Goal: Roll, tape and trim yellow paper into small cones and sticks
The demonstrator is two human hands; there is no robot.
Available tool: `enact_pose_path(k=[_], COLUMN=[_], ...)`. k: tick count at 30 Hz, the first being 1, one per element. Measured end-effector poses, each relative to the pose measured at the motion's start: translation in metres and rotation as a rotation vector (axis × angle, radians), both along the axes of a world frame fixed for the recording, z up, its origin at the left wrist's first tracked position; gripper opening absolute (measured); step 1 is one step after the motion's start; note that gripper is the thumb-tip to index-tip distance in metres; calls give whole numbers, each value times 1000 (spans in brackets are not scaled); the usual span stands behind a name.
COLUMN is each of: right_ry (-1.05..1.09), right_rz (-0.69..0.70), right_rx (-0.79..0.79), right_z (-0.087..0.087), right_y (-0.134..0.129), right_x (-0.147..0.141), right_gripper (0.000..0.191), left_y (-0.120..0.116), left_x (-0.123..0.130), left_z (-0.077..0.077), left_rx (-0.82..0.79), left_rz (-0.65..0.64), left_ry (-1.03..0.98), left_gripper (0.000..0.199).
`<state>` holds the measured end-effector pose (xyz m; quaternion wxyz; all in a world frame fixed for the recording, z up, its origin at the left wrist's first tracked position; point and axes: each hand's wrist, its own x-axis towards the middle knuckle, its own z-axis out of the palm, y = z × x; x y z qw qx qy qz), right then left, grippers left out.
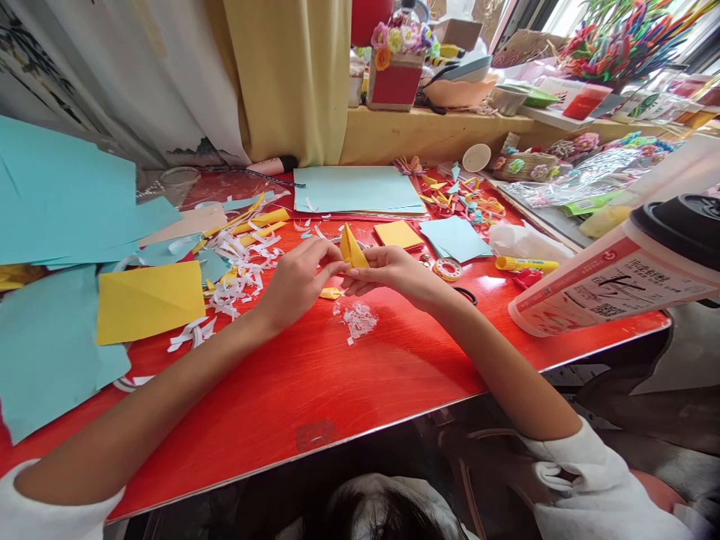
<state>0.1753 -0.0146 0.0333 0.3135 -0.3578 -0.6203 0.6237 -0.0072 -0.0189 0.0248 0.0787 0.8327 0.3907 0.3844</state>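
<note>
The red table (394, 375) is biggest. Flat blue sheets (360, 189) lie at its back. My left hand (304, 271) and my right hand (399, 274) come together over the table, fingers pinched close. Both hold a folded yellow paper (352, 249) low down, between my fingertips, and its tip pokes up above them. Tiny white bits (358, 321) lie nearer to me.
</note>
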Motion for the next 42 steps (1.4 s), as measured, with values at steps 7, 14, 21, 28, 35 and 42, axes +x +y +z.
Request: enact_pose_path(k=[7,14,21,28,35,42], right_ry=[38,-14,-16,-28,-103,-92], right_rz=[19,-27,-38,-34,-137,-219], right_rx=[15,5,-8,26,173,274], right_z=[-1,-2,-5,2,-3,-1], right_y=[1,-1,1,-2,1,0], right_x=[1,-4,-3,-1,-1,-1], right_gripper=[17,19,26,24,23,25], left_y=[0,4,3,4,4,6], left_x=[2,1,-2,-4,-5,-5], left_z=[-2,-6,2,4,6,5], left_rx=[-222,-335,-460,-447,-437,-526], left_rz=[-8,-59,-40,5,1,-91], left_ry=[-262,-389,-262,-149,-29,27], left_gripper=[15,17,23,29,29,24])
